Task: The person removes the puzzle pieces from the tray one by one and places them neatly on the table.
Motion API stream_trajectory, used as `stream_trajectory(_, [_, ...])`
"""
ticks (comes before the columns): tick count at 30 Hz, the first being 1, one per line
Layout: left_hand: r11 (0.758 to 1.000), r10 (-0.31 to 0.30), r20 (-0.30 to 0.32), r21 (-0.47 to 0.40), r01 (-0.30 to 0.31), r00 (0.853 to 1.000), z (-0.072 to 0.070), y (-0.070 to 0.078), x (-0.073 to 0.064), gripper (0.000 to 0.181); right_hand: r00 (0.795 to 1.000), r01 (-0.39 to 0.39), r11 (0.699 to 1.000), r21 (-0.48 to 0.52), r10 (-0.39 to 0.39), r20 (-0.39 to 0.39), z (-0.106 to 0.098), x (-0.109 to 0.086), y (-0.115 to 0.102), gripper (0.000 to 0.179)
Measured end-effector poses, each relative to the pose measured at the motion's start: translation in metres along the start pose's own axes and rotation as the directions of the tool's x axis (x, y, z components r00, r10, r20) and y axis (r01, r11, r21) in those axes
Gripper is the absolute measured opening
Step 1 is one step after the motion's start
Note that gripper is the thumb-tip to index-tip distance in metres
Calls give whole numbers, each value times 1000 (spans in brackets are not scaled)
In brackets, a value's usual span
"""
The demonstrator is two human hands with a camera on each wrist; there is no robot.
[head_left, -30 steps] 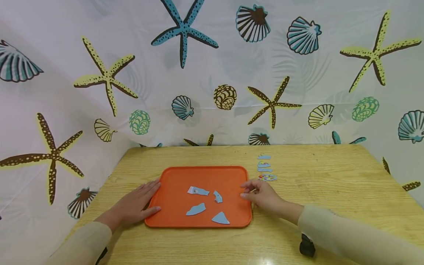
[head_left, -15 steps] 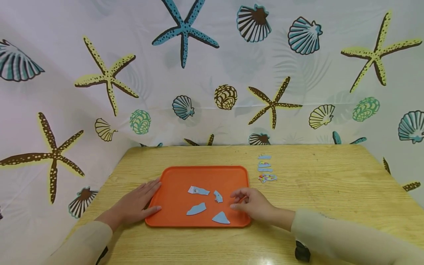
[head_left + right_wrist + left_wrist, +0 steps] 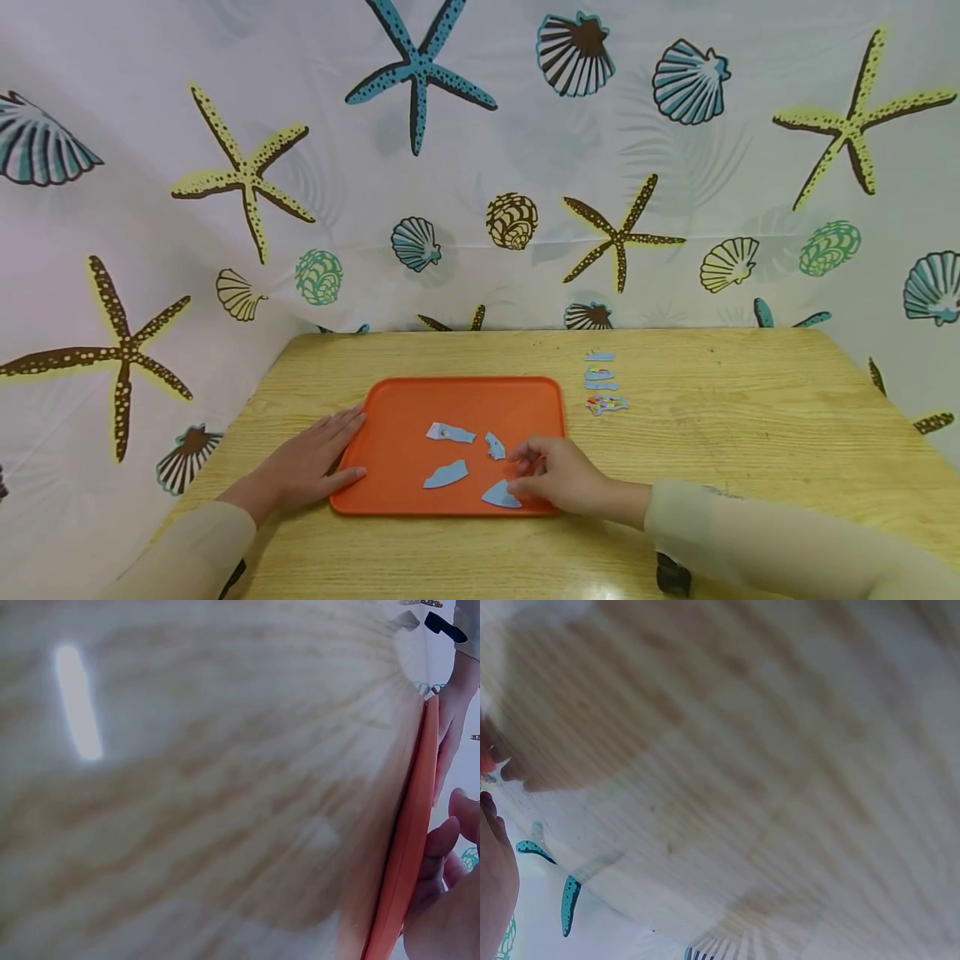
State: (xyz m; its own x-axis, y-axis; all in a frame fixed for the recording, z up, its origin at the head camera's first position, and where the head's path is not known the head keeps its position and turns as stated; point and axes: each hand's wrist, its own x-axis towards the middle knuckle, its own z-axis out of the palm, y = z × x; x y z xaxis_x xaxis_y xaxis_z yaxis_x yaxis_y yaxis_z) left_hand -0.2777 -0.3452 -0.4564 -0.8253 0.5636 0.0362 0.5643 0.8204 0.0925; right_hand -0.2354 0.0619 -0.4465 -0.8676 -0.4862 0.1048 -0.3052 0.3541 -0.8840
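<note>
An orange tray holds several flat, light-blue cutout pieces that look like paper or card. My left hand lies along the tray's left edge with fairly straight fingers and the thumb at the rim. Over the tray's right part is my right hand, its fingers loosely bent. Its thumb tip overlaps the triangular blue piece at the front. Just beyond its fingers lies a small curved piece. Further left are a long piece with a whitish end and a wavy-edged piece.
Behind the tray's right corner, several more cutouts lie in a column on the wooden table, among them a multicoloured piece and a blue strip. A cloth printed with starfish and shells hangs behind the table.
My right hand has moved from the tray's right edge leftward and toward the front, up to the triangular piece. The left hand and the cutouts have stayed in place.
</note>
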Motion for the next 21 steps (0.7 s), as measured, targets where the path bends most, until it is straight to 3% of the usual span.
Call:
stream_trajectory(11, [999,42,-53,9,-41,998,-1,1,-1,85,998,21,996,-91,-16,61,4,1,-4,29])
stream_trajectory(21, [1000,0,5,5,0,1000,-2,3,1,87,995,22,990,-138,-9,100,5,3,-3,28])
